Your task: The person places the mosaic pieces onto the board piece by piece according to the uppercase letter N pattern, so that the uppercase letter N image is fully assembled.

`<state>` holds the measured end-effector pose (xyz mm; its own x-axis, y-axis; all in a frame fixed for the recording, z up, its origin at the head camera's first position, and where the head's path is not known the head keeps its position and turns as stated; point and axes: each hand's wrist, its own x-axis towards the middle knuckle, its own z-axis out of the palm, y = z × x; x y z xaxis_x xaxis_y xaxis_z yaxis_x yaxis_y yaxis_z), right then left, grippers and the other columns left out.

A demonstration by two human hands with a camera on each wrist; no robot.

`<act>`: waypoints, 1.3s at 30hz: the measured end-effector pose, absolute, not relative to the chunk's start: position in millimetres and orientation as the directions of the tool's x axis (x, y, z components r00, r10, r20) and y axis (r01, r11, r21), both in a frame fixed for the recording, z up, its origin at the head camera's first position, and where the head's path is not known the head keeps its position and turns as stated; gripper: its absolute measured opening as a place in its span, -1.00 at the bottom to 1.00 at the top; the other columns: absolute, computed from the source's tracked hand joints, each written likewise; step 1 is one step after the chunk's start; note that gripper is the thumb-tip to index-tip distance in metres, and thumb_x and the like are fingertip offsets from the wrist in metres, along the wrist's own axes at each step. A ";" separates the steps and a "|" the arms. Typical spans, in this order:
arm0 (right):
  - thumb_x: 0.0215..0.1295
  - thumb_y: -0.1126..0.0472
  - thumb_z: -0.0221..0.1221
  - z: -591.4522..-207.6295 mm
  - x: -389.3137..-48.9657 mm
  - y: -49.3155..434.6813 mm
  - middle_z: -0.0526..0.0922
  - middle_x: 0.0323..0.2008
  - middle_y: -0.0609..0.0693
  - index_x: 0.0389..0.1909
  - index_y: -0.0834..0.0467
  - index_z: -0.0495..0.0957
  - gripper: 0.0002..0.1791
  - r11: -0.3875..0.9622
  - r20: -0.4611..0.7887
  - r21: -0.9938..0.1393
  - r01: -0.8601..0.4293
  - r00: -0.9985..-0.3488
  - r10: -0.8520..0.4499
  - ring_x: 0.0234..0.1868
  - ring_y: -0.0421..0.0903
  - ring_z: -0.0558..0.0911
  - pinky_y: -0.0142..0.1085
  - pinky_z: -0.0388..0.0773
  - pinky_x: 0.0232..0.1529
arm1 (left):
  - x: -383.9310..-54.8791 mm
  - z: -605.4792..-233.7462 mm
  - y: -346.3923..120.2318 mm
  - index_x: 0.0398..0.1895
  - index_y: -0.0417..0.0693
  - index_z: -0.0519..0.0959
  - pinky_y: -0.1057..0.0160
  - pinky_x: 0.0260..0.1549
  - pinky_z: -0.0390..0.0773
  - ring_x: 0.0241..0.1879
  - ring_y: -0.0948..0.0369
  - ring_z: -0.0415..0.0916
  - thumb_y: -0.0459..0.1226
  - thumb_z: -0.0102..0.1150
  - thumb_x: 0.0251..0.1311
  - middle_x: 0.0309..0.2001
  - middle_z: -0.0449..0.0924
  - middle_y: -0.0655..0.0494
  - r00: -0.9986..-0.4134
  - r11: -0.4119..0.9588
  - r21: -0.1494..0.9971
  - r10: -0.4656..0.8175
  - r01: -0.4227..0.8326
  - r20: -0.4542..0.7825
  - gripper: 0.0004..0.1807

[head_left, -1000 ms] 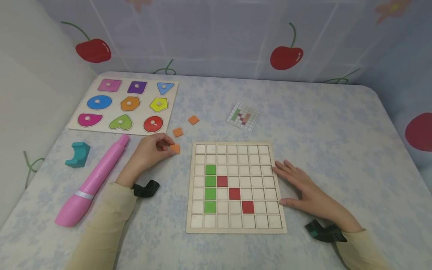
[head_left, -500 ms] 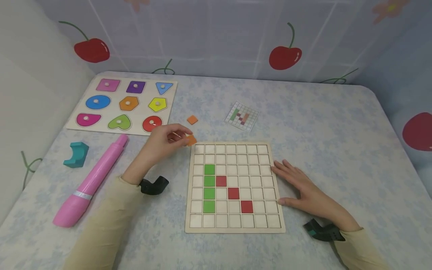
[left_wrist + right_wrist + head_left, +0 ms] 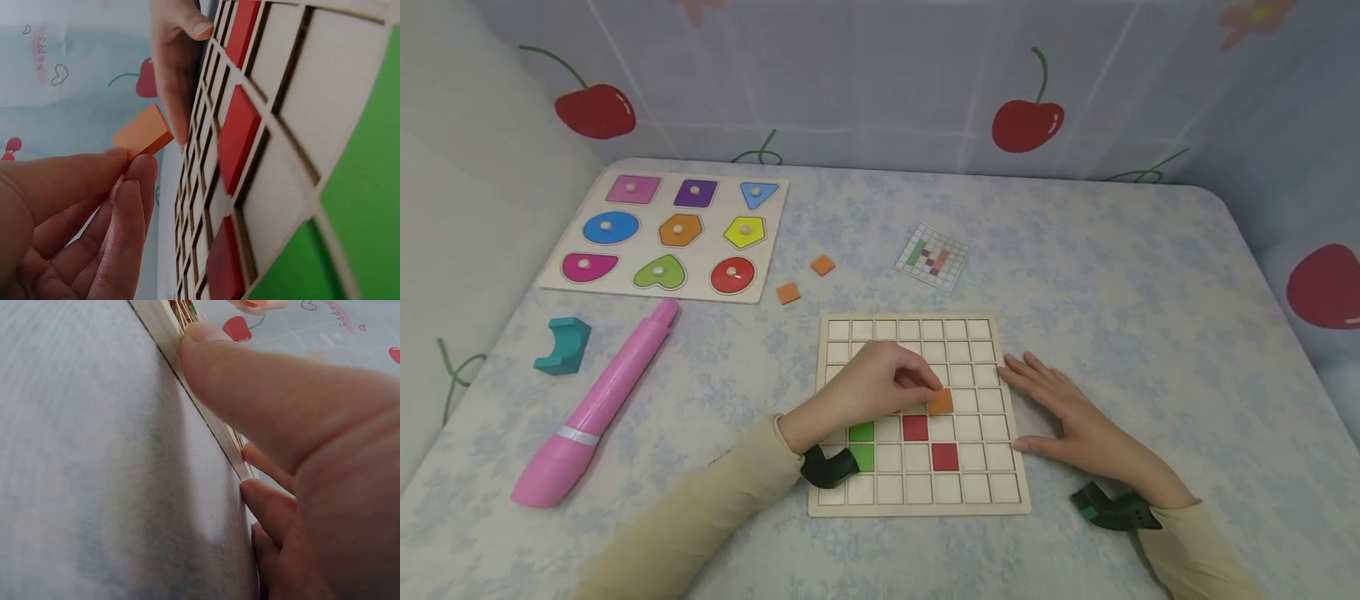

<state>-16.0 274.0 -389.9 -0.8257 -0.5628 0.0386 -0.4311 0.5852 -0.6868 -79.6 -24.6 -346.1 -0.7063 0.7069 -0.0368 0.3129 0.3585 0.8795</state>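
In the head view, my left hand (image 3: 868, 387) pinches an orange square tile (image 3: 941, 402) between thumb and fingertips, over the middle of the wooden grid board (image 3: 917, 510). The left wrist view has the tile (image 3: 144, 132) tilted and held above the grid. Green tiles (image 3: 862, 457) lie in a left column of the board, partly hidden by my hand. Red tiles (image 3: 915, 428) sit in cells on a diagonal, the upper one hidden in the head view. My right hand (image 3: 1075, 425) rests at the board's right edge, fingers extended, thumb and fingertips touching its side (image 3: 206, 419).
Two loose orange tiles (image 3: 788, 293) lie beyond the board's upper left. Behind it is a small printed pattern card (image 3: 932, 256). A knobbed shape puzzle (image 3: 700, 258), a pink microphone-shaped toy (image 3: 598, 408) and a teal curved block (image 3: 565, 346) are on the left.
My left hand has picked up the nearest orange tile from the table left of the board and carried it right, over the grid. My right hand stays at the board's edge.
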 end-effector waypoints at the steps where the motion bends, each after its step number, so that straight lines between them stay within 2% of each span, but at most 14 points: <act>1: 0.12 0.14 0.32 -390.0 -16.4 273.9 -0.01 0.42 0.13 0.43 0.10 0.07 -0.11 0.585 0.040 -0.686 -0.433 -0.825 -0.563 0.41 0.14 -0.18 0.12 -0.26 0.28 | -78.2 -349.2 -22.6 -0.35 -0.08 0.69 0.40 -0.37 0.51 -0.44 0.42 0.53 -0.37 0.28 0.11 -0.38 0.64 0.24 -0.708 0.365 0.881 0.704 0.301 -0.050 -0.94; 5: 0.12 0.14 0.32 -389.8 -17.5 273.8 -0.01 0.42 0.13 0.43 0.09 0.07 -0.10 0.583 0.041 -0.686 -0.436 -0.823 -0.567 0.41 0.12 -0.19 0.09 -0.27 0.29 | -74.2 -356.6 -19.2 -0.39 -0.06 0.69 0.39 -0.40 0.50 -0.50 0.43 0.52 -0.36 0.31 0.08 -0.46 0.62 0.31 -0.716 0.396 0.875 0.693 0.280 -0.084 -0.96; 11: 0.12 0.13 0.32 -388.6 -18.4 273.5 -0.01 0.42 0.12 0.43 0.09 0.07 -0.10 0.590 0.043 -0.675 -0.443 -0.822 -0.568 0.41 0.12 -0.18 0.08 -0.27 0.29 | -68.0 -359.1 -15.0 -0.45 -0.04 0.69 0.39 -0.42 0.48 -0.51 0.43 0.49 -0.36 0.32 0.06 -0.50 0.60 0.33 -0.718 0.440 0.845 0.688 0.303 -0.101 -0.97; 21: 0.11 0.14 0.33 -390.7 -21.0 272.7 -0.01 0.42 0.12 0.43 0.10 0.07 -0.10 0.589 0.044 -0.672 -0.449 -0.818 -0.574 0.42 0.09 -0.18 0.01 -0.28 0.31 | -62.3 -359.7 -13.1 -0.50 -0.05 0.69 0.44 -0.45 0.47 -0.50 0.44 0.47 -0.38 0.34 0.04 -0.51 0.57 0.32 -0.706 0.446 0.815 0.705 0.369 -0.067 -0.94; 33: 0.12 0.15 0.32 -391.7 -20.3 273.5 -0.03 0.43 0.12 0.44 0.08 0.07 -0.10 0.580 0.036 -0.688 -0.436 -0.819 -0.573 0.41 0.12 -0.20 0.13 -0.27 0.27 | -66.1 -360.6 -19.3 -0.34 -0.07 0.71 0.44 -0.41 0.46 -0.42 0.39 0.45 -0.39 0.30 0.09 -0.42 0.54 0.27 -0.678 0.431 0.796 0.735 0.426 -0.035 -0.91; 36: 0.12 0.15 0.33 -391.4 -19.5 273.5 -0.03 0.42 0.13 0.43 0.09 0.07 -0.10 0.577 0.041 -0.690 -0.437 -0.819 -0.572 0.41 0.14 -0.20 0.13 -0.28 0.27 | -77.6 -356.5 -28.8 -0.28 -0.09 0.70 0.42 -0.35 0.49 -0.37 0.37 0.47 -0.38 0.27 0.12 -0.36 0.56 0.24 -0.699 0.404 0.827 0.715 0.392 -0.018 -0.88; 39: 0.11 0.15 0.33 -391.7 -18.8 273.2 -0.03 0.42 0.13 0.43 0.10 0.07 -0.10 0.575 0.046 -0.690 -0.440 -0.819 -0.571 0.41 0.15 -0.19 0.12 -0.29 0.28 | -97.5 -348.8 -49.0 -0.22 -0.14 0.68 0.36 -0.29 0.51 -0.32 0.31 0.50 -0.37 0.25 0.14 -0.29 0.59 0.17 -0.782 0.398 0.853 0.623 0.339 0.020 -0.86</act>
<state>-18.8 273.2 -391.7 -0.8193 -0.5714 0.0463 -0.4397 0.5746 -0.6903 -97.5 -49.0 -348.8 -0.7819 0.6231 0.0204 0.3392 0.3976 0.8525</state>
